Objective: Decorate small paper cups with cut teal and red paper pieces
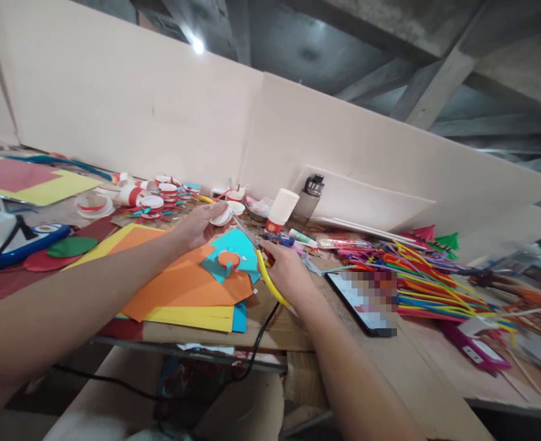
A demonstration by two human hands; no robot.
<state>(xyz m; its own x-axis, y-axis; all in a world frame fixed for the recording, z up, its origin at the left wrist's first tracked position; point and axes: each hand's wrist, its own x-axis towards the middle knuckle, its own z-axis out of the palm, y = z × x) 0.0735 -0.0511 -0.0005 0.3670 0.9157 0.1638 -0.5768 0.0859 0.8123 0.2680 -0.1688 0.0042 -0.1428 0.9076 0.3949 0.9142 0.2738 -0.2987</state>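
Note:
Pinched in my left hand (pixel 201 225) is a cut white paper cup piece (pixel 222 217), raised over the work table. My right hand (pixel 285 267) grips scissors with yellow handles (pixel 268 278); their blades point up and left and reach the edge of the cup piece. How far the blades are apart I cannot make out. Below both hands lies a blue paper sheet (pixel 247 248) with an orange and blue cut-out (pixel 228 260) on it. Orange paper (pixel 182 285) and yellow paper (pixel 212 317) are spread beneath.
Cut red-and-white cup pieces (pixel 166 195) cluster at the back left. A cup stack (pixel 282 210) and a dark bottle (pixel 307 201) stand behind my right hand. To the right are a phone (pixel 359 306) and colourful pipe cleaners (pixel 426 288). A black cable (pixel 261 334) hangs over the front edge.

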